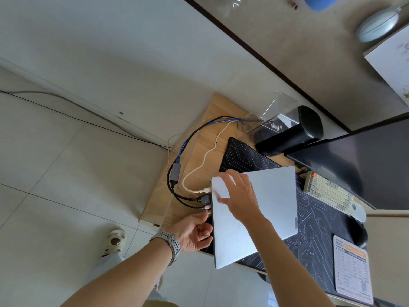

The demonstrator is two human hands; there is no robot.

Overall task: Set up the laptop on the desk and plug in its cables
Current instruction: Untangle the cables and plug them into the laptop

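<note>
Laptop (254, 216) lies closed on the bench (225, 111), white cable (199, 171) and black cable (204, 199) seemingly plugged in; left hand (194, 231) fingers pinch the last plug (207, 208), right hand (239, 193) fingers spread flat on the lid.

No legible text anywhere (print on the white card (352, 271) too blurred to read)

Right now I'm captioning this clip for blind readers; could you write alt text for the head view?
A person's right hand lies flat on a closed silver laptop on a dark desk mat, while the left hand pinches a plug at the laptop's left edge. White and black cables already reach that edge; a keyboard and monitor sit beyond.
</note>
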